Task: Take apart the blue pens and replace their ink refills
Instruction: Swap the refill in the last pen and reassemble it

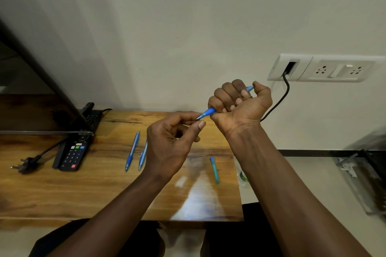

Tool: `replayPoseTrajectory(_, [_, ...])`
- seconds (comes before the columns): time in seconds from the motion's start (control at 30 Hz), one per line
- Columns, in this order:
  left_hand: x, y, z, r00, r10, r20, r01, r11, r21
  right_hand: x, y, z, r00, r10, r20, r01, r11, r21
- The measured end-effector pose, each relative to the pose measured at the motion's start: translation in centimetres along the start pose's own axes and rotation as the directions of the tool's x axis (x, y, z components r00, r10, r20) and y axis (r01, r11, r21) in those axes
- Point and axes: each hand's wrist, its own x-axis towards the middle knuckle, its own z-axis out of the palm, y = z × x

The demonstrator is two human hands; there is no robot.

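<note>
So, both bare forearms come up from the bottom edge and meet over the wooden table [62, 194]. The left hand [173, 140] sits lower and nearer, palm turned inward. Its thumb and forefinger pinch the pointed tip of the held pen [208, 112], and the other fingers are loosely curled and hold nothing. The right hand [240, 104] is higher and a bit further out, wrist bent back so the palm faces the camera. All four fingers are wrapped tight round the barrel in a fist, thumb up by the back end that pokes out the top. That pen is up in the air between the two hands, well clear of the tabletop. Its long axis runs on a diagonal: tip down and to the left, back end up and to the right, toward the wall.

Down on the table, two more blue pens lie side by side. The left pen [132, 151] is in full view, and the right pen [142, 157] is partly hidden behind the left hand. Both run near-to-far with the darker grip ends toward the person. Between the forearms a thin teal stick [215, 170] lies flat; can't tell exactly what it is. Further left are a black remote [73, 155] and a loose plug [25, 166]. On the wall behind, a white socket plate [325, 68] has a black cable [278, 102] hanging from it.
</note>
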Motion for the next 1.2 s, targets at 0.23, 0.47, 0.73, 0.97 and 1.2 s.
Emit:
replayPoseTrajectory(0.23, [0.06, -0.18, 0.04, 1.000, -0.003, -0.004, 0.003, 1.000, -0.002, 0.01, 0.00, 0.05, 1.000, 0.024, -0.019, -0.025, 0.999, -0.023])
replayPoseTrajectory(0.47, [0.08, -0.13, -0.01, 1.000, 0.020, 0.008, -0.020, 1.000, 0.012, 0.06, 0.07, -0.08, 0.999, 0.034, -0.042, -0.032, 0.999, 0.041])
replayPoseTrajectory(0.73, [0.05, -0.23, -0.06, 1.000, 0.014, 0.004, -0.014, 1.000, -0.007, 0.04, 0.18, 0.14, 0.998, 0.005, -0.057, -0.004, 1.000, 0.014])
replayPoseTrajectory(0.97, [0.09, -0.23, -0.14, 1.000, 0.025, -0.003, -0.025, 1.000, 0.000, 0.10, 0.17, 0.11, 1.000, 0.012, -0.027, -0.012, 1.000, 0.002])
replayPoseTrajectory(1.2, [0.03, -0.29, -0.13, 1.000, 0.023, 0.010, -0.023, 1.000, -0.003, -0.03, 0.28, 0.02, 0.999, 0.013, -0.032, -0.013, 1.000, 0.004])
